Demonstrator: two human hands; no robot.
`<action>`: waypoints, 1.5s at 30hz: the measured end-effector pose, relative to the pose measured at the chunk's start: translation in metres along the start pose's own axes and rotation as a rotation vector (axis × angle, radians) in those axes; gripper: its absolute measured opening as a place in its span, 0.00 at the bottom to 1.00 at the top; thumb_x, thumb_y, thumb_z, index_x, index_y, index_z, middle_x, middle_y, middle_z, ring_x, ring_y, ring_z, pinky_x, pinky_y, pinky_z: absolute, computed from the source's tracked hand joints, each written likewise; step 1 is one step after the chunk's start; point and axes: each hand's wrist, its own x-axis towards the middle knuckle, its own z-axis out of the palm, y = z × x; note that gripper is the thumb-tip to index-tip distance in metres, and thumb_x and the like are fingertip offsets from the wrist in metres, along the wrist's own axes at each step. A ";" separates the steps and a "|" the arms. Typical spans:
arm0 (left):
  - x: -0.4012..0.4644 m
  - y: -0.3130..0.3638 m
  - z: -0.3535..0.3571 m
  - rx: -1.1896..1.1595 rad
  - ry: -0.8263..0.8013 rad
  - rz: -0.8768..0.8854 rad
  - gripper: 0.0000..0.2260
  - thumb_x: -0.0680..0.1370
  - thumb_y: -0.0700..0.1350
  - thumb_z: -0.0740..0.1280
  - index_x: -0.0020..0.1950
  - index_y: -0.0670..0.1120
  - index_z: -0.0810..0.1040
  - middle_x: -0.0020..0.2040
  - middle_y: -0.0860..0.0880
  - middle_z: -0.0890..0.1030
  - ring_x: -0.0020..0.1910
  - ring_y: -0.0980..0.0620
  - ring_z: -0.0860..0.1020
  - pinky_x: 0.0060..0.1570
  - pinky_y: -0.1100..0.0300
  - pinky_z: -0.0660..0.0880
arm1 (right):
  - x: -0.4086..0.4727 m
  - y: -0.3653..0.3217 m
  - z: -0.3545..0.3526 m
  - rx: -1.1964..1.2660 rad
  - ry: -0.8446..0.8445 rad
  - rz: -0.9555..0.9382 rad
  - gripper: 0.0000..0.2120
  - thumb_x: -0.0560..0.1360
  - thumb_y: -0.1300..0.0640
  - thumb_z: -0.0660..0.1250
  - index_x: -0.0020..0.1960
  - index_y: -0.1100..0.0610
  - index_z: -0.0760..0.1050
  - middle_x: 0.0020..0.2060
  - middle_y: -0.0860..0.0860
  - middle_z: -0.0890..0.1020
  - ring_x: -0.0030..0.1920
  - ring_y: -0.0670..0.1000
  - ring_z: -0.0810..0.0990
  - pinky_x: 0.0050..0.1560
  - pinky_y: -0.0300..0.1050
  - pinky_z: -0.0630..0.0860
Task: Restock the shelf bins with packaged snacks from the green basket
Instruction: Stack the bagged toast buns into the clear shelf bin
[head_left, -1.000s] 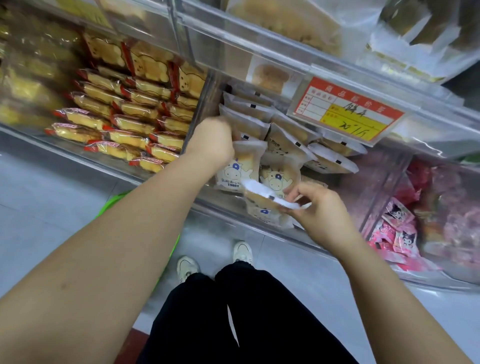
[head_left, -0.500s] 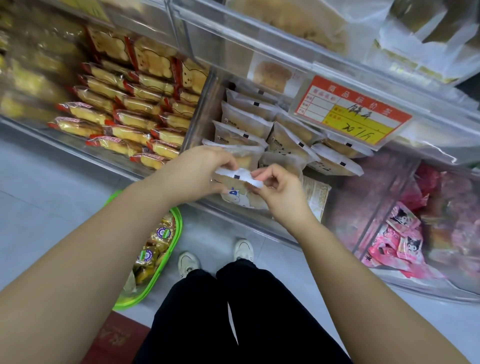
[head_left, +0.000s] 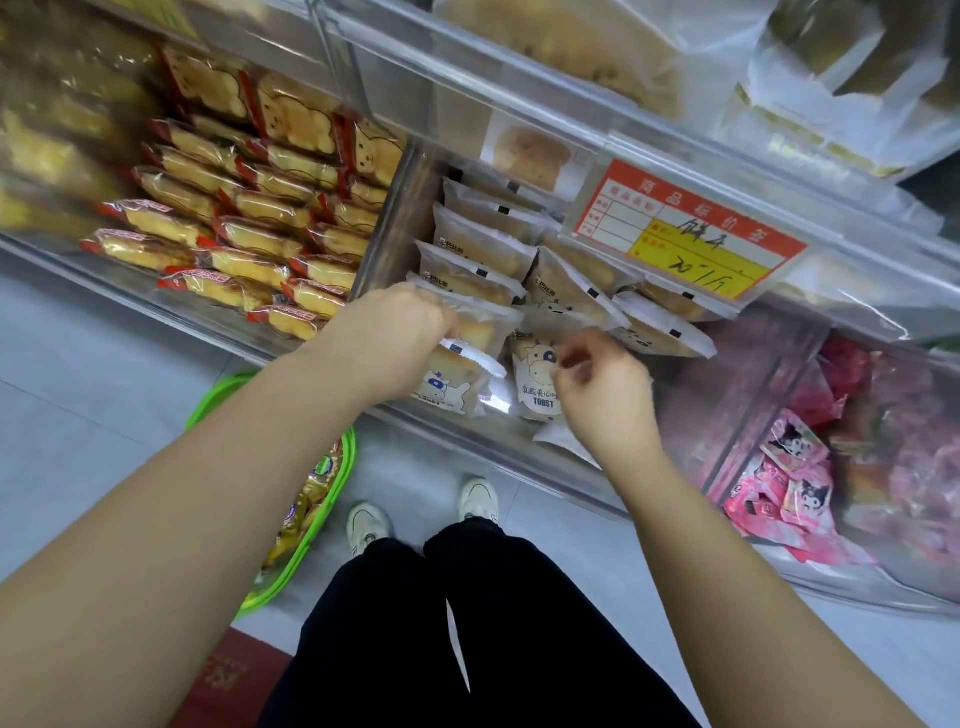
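My left hand (head_left: 400, 332) grips the top edge of a white toast packet (head_left: 457, 376) with a cow drawing at the front of the middle clear bin (head_left: 582, 462). My right hand (head_left: 602, 384) hovers just right of it with loosely curled fingers that hold nothing, in front of a second cow-print toast packet (head_left: 535, 374). Rows of the same white packets (head_left: 483, 244) stand behind in the bin. The green basket (head_left: 332, 499) sits on the floor at lower left, partly hidden by my left forearm, with yellow snack packs (head_left: 306, 514) inside.
The left bin holds several red-edged yellow cake packets (head_left: 249, 228). The right bin holds pink packets (head_left: 795, 478). A red and yellow price tag (head_left: 691, 239) hangs on the upper shelf rail. My shoes (head_left: 421, 514) stand on grey floor tiles below the bins.
Both hands held one packet together; now my right hand has let go and drawn right, while my left hand has moved the packet up into the bin's front row.
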 end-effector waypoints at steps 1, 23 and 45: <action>0.000 0.003 0.002 -0.022 0.035 0.049 0.20 0.74 0.41 0.66 0.65 0.51 0.71 0.62 0.49 0.75 0.63 0.48 0.70 0.62 0.52 0.67 | -0.001 0.003 -0.005 -0.045 0.082 0.009 0.07 0.70 0.64 0.67 0.48 0.61 0.74 0.45 0.55 0.78 0.40 0.55 0.75 0.37 0.40 0.64; 0.033 0.040 -0.010 -0.369 0.299 0.174 0.20 0.73 0.47 0.69 0.65 0.51 0.73 0.64 0.48 0.76 0.65 0.47 0.69 0.62 0.52 0.67 | 0.006 0.031 -0.003 0.294 -0.161 0.419 0.14 0.74 0.61 0.66 0.57 0.61 0.67 0.51 0.57 0.75 0.46 0.55 0.76 0.43 0.47 0.75; 0.046 0.046 -0.004 0.002 0.616 0.337 0.04 0.70 0.42 0.71 0.39 0.44 0.85 0.33 0.46 0.82 0.40 0.43 0.80 0.43 0.52 0.73 | 0.006 0.025 -0.045 -0.657 -0.141 0.010 0.17 0.74 0.64 0.60 0.63 0.59 0.69 0.55 0.61 0.77 0.52 0.62 0.78 0.44 0.48 0.72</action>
